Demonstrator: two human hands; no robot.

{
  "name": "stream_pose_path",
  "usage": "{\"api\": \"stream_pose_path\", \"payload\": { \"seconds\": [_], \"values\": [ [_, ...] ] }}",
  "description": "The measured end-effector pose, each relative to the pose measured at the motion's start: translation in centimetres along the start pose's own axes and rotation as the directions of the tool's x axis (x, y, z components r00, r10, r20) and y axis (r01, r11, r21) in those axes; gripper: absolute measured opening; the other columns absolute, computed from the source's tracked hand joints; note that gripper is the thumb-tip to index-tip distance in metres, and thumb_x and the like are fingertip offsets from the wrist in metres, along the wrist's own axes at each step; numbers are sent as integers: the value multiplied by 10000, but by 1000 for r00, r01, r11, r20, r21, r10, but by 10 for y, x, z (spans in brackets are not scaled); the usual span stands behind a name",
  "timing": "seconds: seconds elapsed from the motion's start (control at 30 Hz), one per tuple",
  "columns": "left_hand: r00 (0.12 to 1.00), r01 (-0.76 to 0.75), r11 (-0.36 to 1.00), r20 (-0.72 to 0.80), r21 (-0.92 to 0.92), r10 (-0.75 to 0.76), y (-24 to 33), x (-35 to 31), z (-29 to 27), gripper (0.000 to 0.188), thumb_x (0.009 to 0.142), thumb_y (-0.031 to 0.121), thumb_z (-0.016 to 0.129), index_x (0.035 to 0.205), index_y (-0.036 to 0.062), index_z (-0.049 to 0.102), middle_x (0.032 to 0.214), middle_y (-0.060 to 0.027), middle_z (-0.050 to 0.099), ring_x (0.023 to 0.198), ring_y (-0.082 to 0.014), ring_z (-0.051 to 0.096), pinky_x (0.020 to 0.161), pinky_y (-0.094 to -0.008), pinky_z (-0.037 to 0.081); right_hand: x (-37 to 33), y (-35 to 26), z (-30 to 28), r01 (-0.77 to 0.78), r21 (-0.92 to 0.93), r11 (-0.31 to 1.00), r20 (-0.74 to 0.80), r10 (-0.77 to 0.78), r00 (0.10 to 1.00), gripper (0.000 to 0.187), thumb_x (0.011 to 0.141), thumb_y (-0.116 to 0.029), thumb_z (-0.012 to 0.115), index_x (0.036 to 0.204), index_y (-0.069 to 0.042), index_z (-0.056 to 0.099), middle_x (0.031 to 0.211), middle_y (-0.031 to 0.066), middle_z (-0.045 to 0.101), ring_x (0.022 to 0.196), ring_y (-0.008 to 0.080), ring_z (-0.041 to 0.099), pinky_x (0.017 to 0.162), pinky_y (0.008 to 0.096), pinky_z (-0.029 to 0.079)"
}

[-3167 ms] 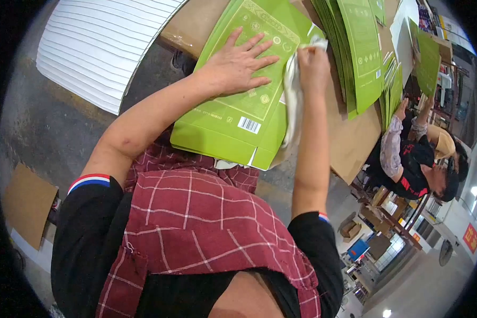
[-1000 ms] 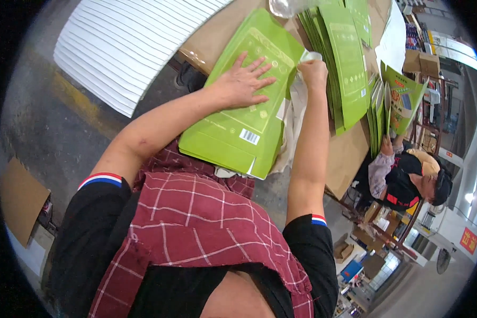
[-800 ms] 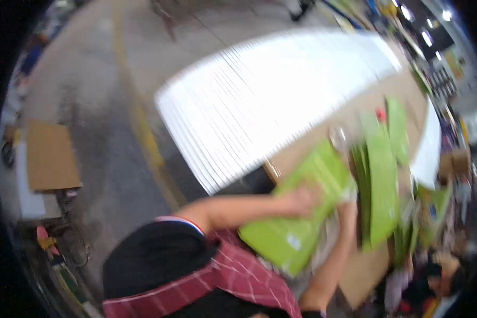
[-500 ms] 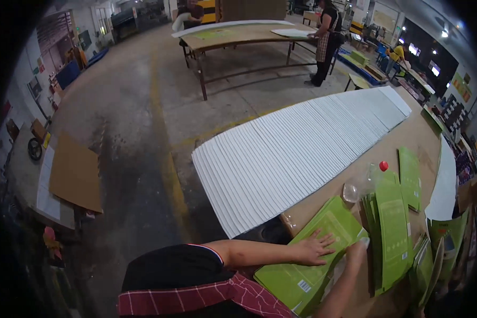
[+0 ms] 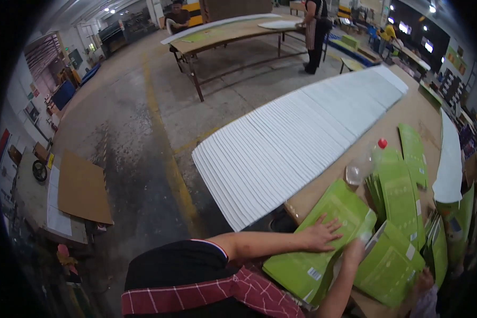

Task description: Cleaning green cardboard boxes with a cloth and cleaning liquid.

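Note:
My left hand (image 5: 319, 235) lies flat, fingers spread, on a green printed cardboard sheet (image 5: 296, 269) at the near edge of the table. Beside it, at the sheet's right edge, my right hand (image 5: 354, 251) is closed around something small and whitish (image 5: 364, 236), blurred and mostly covered by the fingers. Another green printed piece (image 5: 389, 267) lies tilted just right of my right forearm. A co-worker's hand (image 5: 424, 281) touches that piece's right edge. Farther right and behind lie stacked green pieces (image 5: 400, 199).
A clear plastic bottle (image 5: 359, 168) with a red cap lies behind the green sheet. A long fanned row of white sheets (image 5: 296, 140) runs along the table's far left side. Across the floor, people stand around another table (image 5: 230, 40). A brown board (image 5: 82, 185) rests at far left.
A co-worker's hand and a tilted green piece have come in at the right. My left hand stays flat on the sheet; my right hand has shifted slightly left. The whole view has shifted a little.

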State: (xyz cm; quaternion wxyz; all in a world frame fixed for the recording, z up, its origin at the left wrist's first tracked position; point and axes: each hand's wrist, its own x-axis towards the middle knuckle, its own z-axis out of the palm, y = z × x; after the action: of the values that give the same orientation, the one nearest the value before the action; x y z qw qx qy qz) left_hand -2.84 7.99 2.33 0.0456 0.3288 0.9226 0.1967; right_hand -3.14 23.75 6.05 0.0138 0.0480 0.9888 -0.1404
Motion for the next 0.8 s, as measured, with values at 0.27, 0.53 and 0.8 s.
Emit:
{"api": "stream_pose_path", "payload": {
  "seconds": [0.27,0.53,0.8],
  "values": [
    [999,54,995,-12,79,-53,-17,11,-10,551,806,505,424,1268,204,406,1372,-133,282,1290,-276,216,1013,-542,84,123,21,46,-58,80,995,-230,75,970,199,794,-134,451,823,-8,602,821,226,594,771,375,580,653,440,451],
    [993,39,989,-119,143,-22,-18,5,-3,547,828,518,370,1277,205,386,1374,-101,291,1285,-267,229,1015,-538,70,-35,15,8,-123,210,970,54,114,992,138,695,-150,597,711,-14,609,706,186,608,684,319,608,640,382,471],
    [989,23,990,-145,141,-3,-10,1,0,539,841,506,357,1282,196,376,1368,-102,300,1286,-266,227,1021,-538,76,-7,8,4,-91,58,994,-48,94,994,150,712,-145,582,763,-12,629,775,215,608,727,352,603,665,423,483]
  ]
}}
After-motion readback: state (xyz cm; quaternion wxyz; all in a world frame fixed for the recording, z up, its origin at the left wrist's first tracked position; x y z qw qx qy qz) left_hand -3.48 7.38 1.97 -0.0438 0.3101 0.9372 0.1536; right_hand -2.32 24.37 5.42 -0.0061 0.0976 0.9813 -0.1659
